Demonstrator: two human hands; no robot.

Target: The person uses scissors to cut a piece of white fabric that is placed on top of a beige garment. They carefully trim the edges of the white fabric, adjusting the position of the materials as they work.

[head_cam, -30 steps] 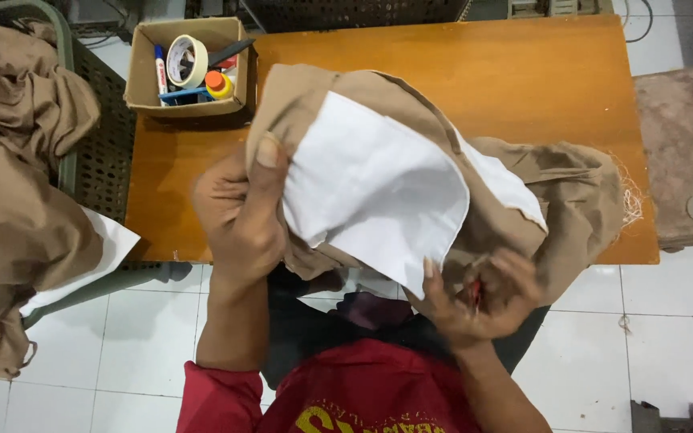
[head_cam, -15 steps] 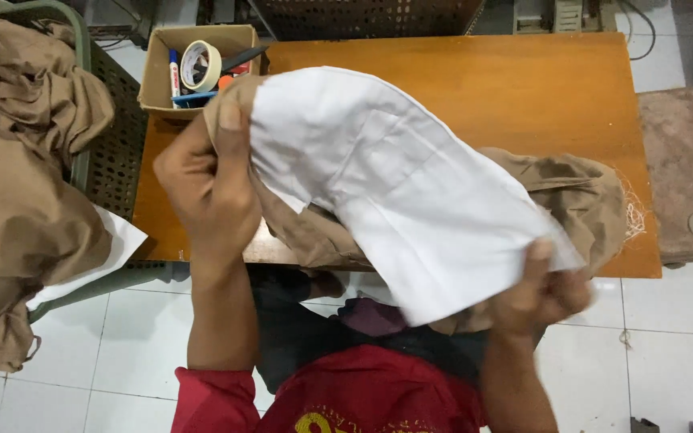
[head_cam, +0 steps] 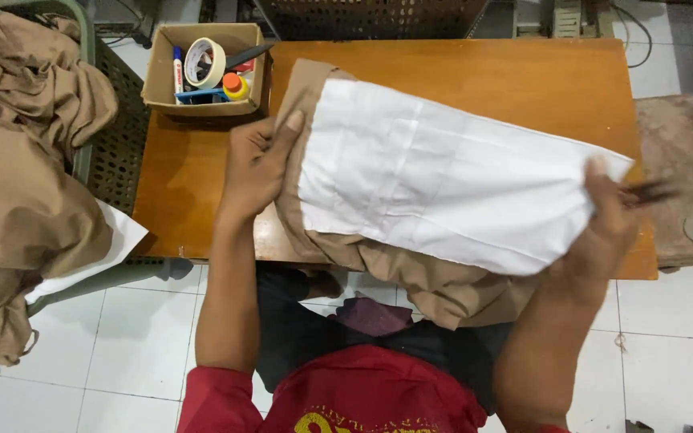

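The left hand (head_cam: 257, 164) is clamped on the upper left end of the white lining (head_cam: 443, 180), thumb pointing up along the tan garment (head_cam: 411, 281) edge, fingers curled behind the fabric. The right hand (head_cam: 603, 228) pinches the lining's far right corner, thumb on top, and a thin dark tool (head_cam: 650, 191) sticks out past its fingers; can't tell exactly what it is. Both forearms come up from the bottom of the view, elbows spread wide, so the lining is pulled taut between the hands into a long slanted panel.

The lining sits over the middle of the desk (head_cam: 475, 72), with the tan garment bunched under it and sagging off the desk's near edge toward the person's lap. The right hand is right at the desk's right edge, pretty much out of room there. Plenty of bare wood behind the fabric toward the far edge, and a strip on the left too.

At the far left corner sits a cardboard box (head_cam: 162, 84) with a tape roll (head_cam: 204, 62) and markers, just beside the left hand. Off the left edge, a pile of tan fabric (head_cam: 18, 184) rests on a green mesh chair (head_cam: 110, 152).
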